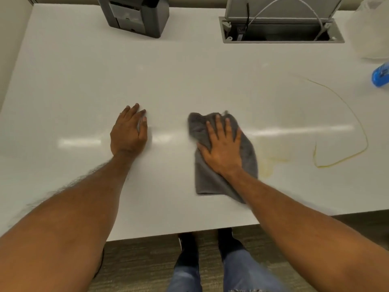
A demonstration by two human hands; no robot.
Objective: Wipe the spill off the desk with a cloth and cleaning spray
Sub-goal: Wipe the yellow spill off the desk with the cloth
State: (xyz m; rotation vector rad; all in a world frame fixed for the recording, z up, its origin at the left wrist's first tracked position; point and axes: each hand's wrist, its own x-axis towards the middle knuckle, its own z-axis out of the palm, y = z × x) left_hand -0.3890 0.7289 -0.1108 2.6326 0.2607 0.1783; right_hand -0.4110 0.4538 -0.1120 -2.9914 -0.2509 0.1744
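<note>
Spill (266, 168) traces lie just to the right of my right hand (223, 148): I see a faint yellow smear on the white desk (84, 81), touching the right edge of the grey cloth (207, 180). A thin yellow line (357, 121) loops further out to the right. The cloth lies crumpled under my right hand, which presses flat on it with the fingers straight and spread, not curled round it. One end of the cloth sticks out past the fingertips and the other trails back under the wrist.

My left hand (128, 133) rests palm down on the bare desk, well to the left of the cloth, fingers relaxed and holding nothing.

Far to the right of my right hand, at the frame edge, lies a blue spray bottle (380, 75). Beyond both hands, at the back of the desk, stand a dark grey device (136, 15) and an open cable hatch (282, 28).
</note>
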